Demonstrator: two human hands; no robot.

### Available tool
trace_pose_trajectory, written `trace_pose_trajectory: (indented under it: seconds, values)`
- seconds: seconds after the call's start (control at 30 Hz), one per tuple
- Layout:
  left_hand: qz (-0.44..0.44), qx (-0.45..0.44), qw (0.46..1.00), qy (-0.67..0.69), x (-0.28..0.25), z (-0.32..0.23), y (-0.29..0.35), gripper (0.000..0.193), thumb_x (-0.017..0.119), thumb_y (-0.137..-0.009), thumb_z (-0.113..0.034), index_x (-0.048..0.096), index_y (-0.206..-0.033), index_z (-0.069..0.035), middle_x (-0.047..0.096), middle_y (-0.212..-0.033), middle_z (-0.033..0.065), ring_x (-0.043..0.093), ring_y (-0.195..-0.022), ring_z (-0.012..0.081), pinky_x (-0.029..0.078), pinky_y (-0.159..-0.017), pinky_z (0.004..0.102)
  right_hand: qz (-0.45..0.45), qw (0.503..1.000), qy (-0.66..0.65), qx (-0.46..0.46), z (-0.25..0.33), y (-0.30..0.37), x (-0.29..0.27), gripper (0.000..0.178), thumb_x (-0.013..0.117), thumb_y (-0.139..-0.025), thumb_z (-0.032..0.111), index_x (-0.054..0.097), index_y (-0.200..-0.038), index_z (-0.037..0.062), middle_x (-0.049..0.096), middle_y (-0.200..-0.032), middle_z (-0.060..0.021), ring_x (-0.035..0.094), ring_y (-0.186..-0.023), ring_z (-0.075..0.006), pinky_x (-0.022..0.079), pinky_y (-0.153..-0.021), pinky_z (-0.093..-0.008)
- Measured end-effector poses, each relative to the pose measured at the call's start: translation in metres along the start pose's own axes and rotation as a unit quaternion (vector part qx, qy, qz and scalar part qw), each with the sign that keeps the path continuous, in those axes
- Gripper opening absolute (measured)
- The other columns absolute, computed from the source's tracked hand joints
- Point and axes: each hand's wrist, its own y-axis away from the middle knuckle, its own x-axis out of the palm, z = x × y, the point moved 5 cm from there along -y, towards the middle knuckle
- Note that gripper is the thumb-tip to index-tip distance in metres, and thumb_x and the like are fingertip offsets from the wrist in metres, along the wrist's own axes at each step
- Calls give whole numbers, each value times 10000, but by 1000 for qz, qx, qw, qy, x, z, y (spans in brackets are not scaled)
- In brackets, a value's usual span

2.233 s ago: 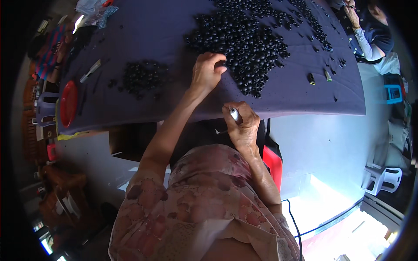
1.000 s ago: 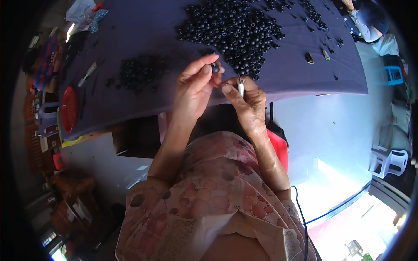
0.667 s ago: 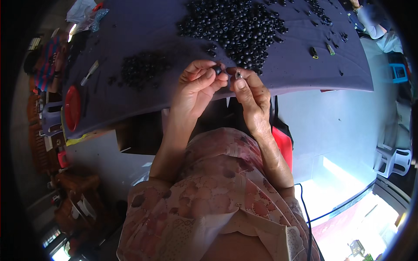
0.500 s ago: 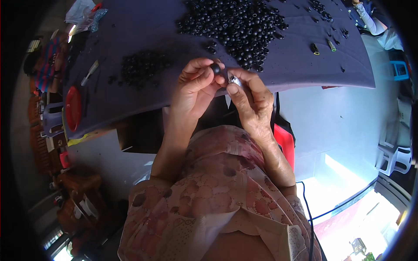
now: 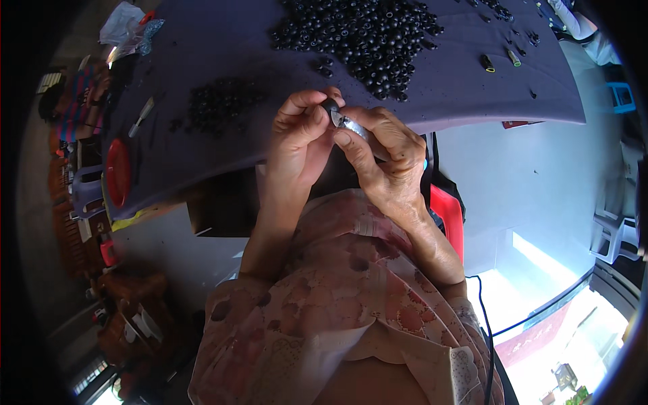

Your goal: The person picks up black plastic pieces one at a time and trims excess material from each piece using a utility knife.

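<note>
A small round black piece point(image 5: 329, 106), like a large bead or cap, is pinched between the thumb and fingers of my left hand point(image 5: 297, 131). My right hand point(image 5: 391, 155) grips a short silvery tool point(image 5: 356, 127), its pointed metal tip against the piece. Most of the tool's handle is hidden in my palm. Both hands are just over the table's near edge. Beyond them a large heap of similar black pieces point(image 5: 364, 44) lies on the dark purple tablecloth point(image 5: 223, 40). Left of my hands is a smaller, shadowed heap of dark pieces point(image 5: 219, 106).
A pale-handled tool point(image 5: 141, 116) and a red dish point(image 5: 118, 172) lie at the table's left. Plastic bags point(image 5: 123, 27) are at the far left corner. Two short tubes point(image 5: 487, 63) lie on the right. A red seat point(image 5: 449, 219) is beside my right arm. Other people sit at both sides.
The tool in my right hand has moved left, bringing its tip from beside the black piece onto it. My left hand has tilted the piece slightly. The whole view has shifted a little.
</note>
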Motion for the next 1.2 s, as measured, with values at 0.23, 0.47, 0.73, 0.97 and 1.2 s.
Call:
trace_pose_trajectory:
  seconds: [0.23, 0.47, 0.73, 0.97, 1.2]
  values:
    - [4, -1, 1000, 6, 0, 0, 3, 178, 570, -786, -15, 588, -953, -72, 534, -1024, 112, 522, -924, 162, 430, -838, 296, -6, 999, -28, 26, -2, 3, 2, 174, 637, -757, 59, 605, -905, -26, 578, -755, -46, 527, -644, -53, 415, -558, -169]
    - [-3, 6, 1000, 7, -2, 0, 5, 179, 574, -781, -6, 587, -949, -65, 543, -1023, 119, 528, -919, 161, 426, -843, 294, -2, 998, -38, 42, -1, 3, 4, 171, 633, -763, 66, 604, -901, -31, 584, -750, -47, 528, -660, -58, 419, -574, -176]
    - [9, 80, 995, -60, 0, -8, 4, 170, 568, -778, 15, 590, -931, -55, 574, -1004, 123, 553, -904, 174, 465, -807, 309, 23, 998, -41, 44, -6, 1, 9, 156, 619, -773, 54, 604, -905, -28, 591, -761, -55, 531, -684, -75, 425, -620, -193]
    - [0, 109, 989, -98, -5, -10, 5, 152, 570, -777, 16, 592, -911, -54, 587, -1000, 119, 573, -883, 186, 499, -751, 313, 26, 992, -99, 79, -11, 2, 13, 148, 603, -777, 18, 601, -916, -33, 593, -785, -58, 531, -715, -79, 424, -648, -193]
    - [9, 113, 990, -89, -5, -9, 4, 153, 571, -777, 17, 594, -911, -53, 588, -994, 127, 574, -878, 186, 490, -768, 312, 20, 991, -96, 88, -13, 3, 15, 147, 595, -786, 26, 601, -922, -30, 597, -801, -59, 529, -728, -77, 425, -663, -193]
